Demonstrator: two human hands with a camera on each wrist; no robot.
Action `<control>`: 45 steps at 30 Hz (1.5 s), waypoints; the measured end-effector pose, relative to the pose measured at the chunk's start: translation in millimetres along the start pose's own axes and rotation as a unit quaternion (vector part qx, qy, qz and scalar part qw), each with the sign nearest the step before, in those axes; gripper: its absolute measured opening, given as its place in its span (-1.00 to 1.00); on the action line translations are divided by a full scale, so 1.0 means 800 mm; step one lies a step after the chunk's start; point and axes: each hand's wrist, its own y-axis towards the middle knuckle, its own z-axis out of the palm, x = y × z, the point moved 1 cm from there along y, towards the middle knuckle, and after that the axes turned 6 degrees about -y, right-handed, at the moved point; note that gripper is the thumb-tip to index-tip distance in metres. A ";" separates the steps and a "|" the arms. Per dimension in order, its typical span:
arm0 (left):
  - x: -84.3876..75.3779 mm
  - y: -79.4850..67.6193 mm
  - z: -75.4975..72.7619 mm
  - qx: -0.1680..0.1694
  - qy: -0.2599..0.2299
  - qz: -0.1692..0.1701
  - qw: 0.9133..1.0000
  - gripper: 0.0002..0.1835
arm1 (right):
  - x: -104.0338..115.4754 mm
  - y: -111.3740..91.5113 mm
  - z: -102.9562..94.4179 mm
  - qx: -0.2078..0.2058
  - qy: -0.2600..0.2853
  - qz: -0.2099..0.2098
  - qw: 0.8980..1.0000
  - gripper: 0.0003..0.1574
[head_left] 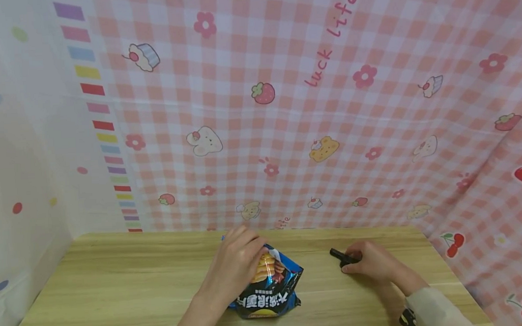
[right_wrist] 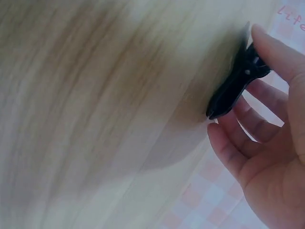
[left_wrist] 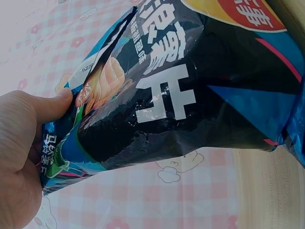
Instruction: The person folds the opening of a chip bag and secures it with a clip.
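A blue and black potato chip bag (head_left: 267, 283) stands tilted on the table, its printing upside down in the head view. At its far end, the left hand (head_left: 235, 263) grips the bag. In the left wrist view the thumb of the left hand (left_wrist: 21, 138) presses the front of the chip bag (left_wrist: 186, 129), and the other fingers are hidden behind it. To the right, apart from the bag, the right hand (head_left: 372, 263) holds a small black clip (head_left: 346, 258) near the tabletop. Seen from the right wrist, thumb and fingers hold the black clip (right_wrist: 233, 88) at its side.
The wooden table (head_left: 130, 288) meets a pink checked cloth (head_left: 241, 115) at its back edge. More checked cloth (head_left: 507, 209) hangs along the right side, and a white dotted cloth (head_left: 21, 146) along the left.
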 end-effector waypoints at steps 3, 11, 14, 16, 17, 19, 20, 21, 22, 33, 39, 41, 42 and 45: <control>0.000 0.001 0.000 -0.001 0.001 0.002 1.000 -0.80 | 0.002 0.000 -0.002 -0.001 0.004 0.005 1.000 -0.55; 0.000 0.000 0.000 0.001 -0.002 0.000 1.000 -0.80 | 0.009 -0.004 -0.006 -0.013 -0.026 0.051 0.998 -0.48; 0.000 0.000 0.000 -0.001 -0.002 0.001 1.000 -0.80 | 0.009 -0.003 -0.006 -0.019 -0.030 0.058 0.998 -0.42; 0.000 0.000 0.001 -0.002 -0.001 0.001 1.000 -0.80 | 0.008 -0.003 -0.005 -0.023 -0.033 0.056 0.998 -0.41; 0.000 -0.001 0.001 -0.002 -0.001 0.001 1.000 -0.80 | 0.007 -0.003 -0.005 -0.024 -0.034 0.056 0.998 -0.41; 0.001 -0.001 0.001 -0.003 -0.001 0.001 1.000 -0.80 | 0.006 -0.001 -0.005 -0.029 -0.035 0.058 0.997 -0.42; 0.000 -0.001 0.001 -0.003 -0.001 0.001 1.000 -0.80 | 0.005 -0.001 -0.005 -0.029 -0.033 0.060 0.997 -0.44; 0.000 -0.001 0.001 -0.002 -0.002 0.001 1.000 -0.80 | 0.005 -0.001 -0.006 -0.030 -0.032 0.060 0.997 -0.45; 0.001 -0.001 0.001 -0.002 -0.002 0.002 1.000 -0.80 | 0.005 -0.001 -0.007 -0.032 -0.030 0.059 0.997 -0.46; 0.002 -0.001 0.001 0.003 0.000 -0.001 1.000 -0.78 | 0.026 -0.006 -0.017 -0.069 0.045 0.029 0.996 -0.75; 0.001 -0.001 0.001 0.003 0.004 -0.003 1.000 -0.78 | 0.044 -0.012 -0.020 -0.118 0.094 0.022 0.988 -0.71; 0.001 -0.001 0.001 0.002 0.003 -0.003 1.000 -0.78 | 0.049 -0.013 -0.020 -0.132 0.102 0.025 0.986 -0.69; 0.001 -0.001 0.001 0.002 0.003 -0.003 1.000 -0.79 | 0.052 -0.014 -0.021 -0.138 0.106 0.024 0.984 -0.69; 0.001 -0.001 0.001 0.001 0.002 -0.001 1.000 -0.79 | 0.061 -0.017 -0.022 -0.157 0.125 0.020 0.979 -0.71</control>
